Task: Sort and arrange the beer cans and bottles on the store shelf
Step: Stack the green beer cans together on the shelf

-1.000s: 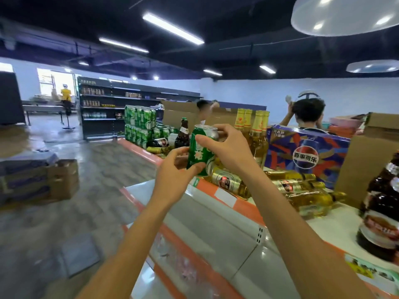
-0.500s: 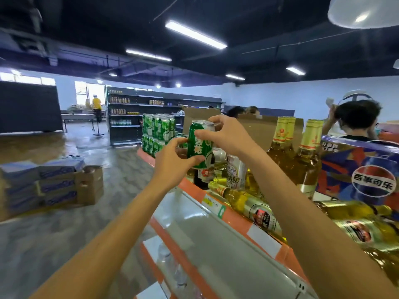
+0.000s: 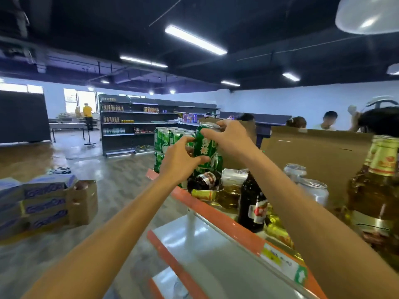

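Green can (image 3: 204, 147) — cylindrical, glossy; both hands grip.

Long tube lights (image 3: 195, 41) on the dark ceiling give most of the light, and a pale dome lamp (image 3: 367, 15) glows at the upper right. Daylight blows out the windows (image 3: 21, 88) at middle left. The glossy shelf (image 3: 207, 251) and floor (image 3: 90, 160) show soft glare. Straight lines bow near the edges. The boxes (image 3: 43, 201) at lower left are blurred; the green can (image 3: 204, 145) at centre is fairly sharp.
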`<state>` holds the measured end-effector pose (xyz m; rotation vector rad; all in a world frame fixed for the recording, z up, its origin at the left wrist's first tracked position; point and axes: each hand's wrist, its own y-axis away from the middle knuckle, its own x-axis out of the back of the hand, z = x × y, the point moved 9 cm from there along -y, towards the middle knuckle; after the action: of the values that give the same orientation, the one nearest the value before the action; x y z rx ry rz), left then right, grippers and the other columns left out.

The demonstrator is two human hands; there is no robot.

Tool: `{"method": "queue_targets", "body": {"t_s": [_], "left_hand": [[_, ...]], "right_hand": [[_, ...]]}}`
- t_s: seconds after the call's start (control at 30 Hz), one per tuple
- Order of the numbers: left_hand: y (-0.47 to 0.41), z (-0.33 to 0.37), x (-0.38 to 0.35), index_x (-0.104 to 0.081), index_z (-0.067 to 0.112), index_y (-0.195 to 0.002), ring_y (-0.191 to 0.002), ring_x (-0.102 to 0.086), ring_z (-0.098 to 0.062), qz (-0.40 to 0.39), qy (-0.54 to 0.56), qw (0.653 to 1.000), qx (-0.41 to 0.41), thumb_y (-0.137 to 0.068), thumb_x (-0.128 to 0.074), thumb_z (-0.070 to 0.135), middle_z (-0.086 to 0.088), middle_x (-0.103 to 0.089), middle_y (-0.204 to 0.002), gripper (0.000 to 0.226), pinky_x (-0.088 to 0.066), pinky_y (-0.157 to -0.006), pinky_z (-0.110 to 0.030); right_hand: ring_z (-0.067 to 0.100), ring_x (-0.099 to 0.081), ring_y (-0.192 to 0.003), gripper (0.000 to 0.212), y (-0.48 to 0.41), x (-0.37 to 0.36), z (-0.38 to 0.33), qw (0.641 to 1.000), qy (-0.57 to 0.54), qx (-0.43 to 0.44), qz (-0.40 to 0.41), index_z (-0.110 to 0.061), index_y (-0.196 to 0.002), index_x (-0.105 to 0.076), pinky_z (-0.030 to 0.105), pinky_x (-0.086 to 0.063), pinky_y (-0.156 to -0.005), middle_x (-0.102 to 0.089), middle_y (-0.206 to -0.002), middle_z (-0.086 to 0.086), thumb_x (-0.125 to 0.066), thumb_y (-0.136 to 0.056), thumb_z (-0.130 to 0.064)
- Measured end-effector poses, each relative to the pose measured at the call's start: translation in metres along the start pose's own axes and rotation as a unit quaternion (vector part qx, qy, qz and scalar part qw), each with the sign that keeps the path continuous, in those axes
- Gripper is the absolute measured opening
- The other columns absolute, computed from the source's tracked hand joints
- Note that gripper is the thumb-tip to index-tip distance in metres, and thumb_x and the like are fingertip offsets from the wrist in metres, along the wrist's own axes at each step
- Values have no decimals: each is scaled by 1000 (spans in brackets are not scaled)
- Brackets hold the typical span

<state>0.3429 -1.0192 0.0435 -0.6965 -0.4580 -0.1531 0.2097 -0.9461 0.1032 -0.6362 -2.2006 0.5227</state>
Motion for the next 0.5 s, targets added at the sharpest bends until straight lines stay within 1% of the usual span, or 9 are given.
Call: {"method": "queue_targets", "body": {"t_s": [0.07,0.1,0.17,0.23,0.3,0.33,0.4,0.43,0.5], "left_hand": [[-24,-15,1,-52,25,-135,-88,-67,-9,-19,5,1000,-7,-75,-86,40,4,-71,-113,71,-56,-79,-33],[-35,-20,1,-51,24,-136,-89,-67,-11,-30,-2,999,-17,-76,-85,40,3,-71,-115,71,-57,-80,-33],[-53,-23,-4,-50,21,-139,-90,-65,-10,-62,-34,996,-50,-79,-83,41,3,-69,-118,71,-55,-76,-29],[-70,-22,-11,-51,17,-139,-97,-59,-10,-83,-94,987,-97,-81,-79,44,0,-67,-121,70,-48,-80,-26],[-88,-19,-15,-57,14,-135,-112,-55,-18,-82,-164,972,-150,-84,-73,50,-5,-64,-125,64,-41,-91,-28],[-99,-19,-18,-59,15,-133,-122,-50,-23,-80,-205,960,-171,-86,-69,55,-7,-62,-128,63,-39,-100,-34],[-121,-24,-26,-61,20,-133,-140,-34,-32,-91,-292,934,-186,-86,-60,66,-11,-50,-143,65,-23,-118,-47],[-131,-27,-31,-60,23,-134,-147,-23,-34,-97,-326,921,-189,-86,-57,69,-13,-40,-153,66,-12,-122,-53],[-145,-31,-38,-60,27,-135,-152,-6,-35,-104,-360,907,-193,-87,-53,72,-14,-24,-162,66,5,-121,-59]], "right_hand": [[20,-66,-103,93,-20,-15,3,999,-28,-24,18,-10,-133,-56,43,-58,-90,-67,-120,4,-70,-61,-68],[19,-66,-101,90,-28,-20,2,999,-32,-34,26,-9,-132,-56,43,-58,-90,-67,-117,3,-73,-63,-64],[16,-66,-98,68,-42,-25,7,997,-32,-56,40,-9,-127,-57,41,-58,-89,-67,-112,1,-79,-76,-49],[15,-67,-94,53,-56,-28,16,996,-33,-68,54,-12,-117,-58,41,-59,-87,-68,-106,0,-80,-80,-41],[18,-69,-90,43,-72,-32,26,995,-25,-76,66,-14,-106,-60,42,-60,-84,-70,-99,1,-81,-79,-40],[21,-69,-88,38,-79,-34,30,994,-25,-80,73,-14,-98,-61,43,-60,-83,-70,-96,3,-82,-78,-39],[29,-71,-87,32,-92,-37,40,992,-23,-87,92,-13,-88,-63,48,-59,-81,-72,-93,11,-82,-78,-38],[31,-71,-88,30,-98,-38,43,991,-19,-89,101,-14,-83,-63,51,-59,-80,-73,-93,14,-82,-78,-37],[32,-71,-88,28,-110,-44,49,991,-4,-88,105,-19,-74,-59,52,-58,-80,-73,-93,16,-81,-80,-35]]}}
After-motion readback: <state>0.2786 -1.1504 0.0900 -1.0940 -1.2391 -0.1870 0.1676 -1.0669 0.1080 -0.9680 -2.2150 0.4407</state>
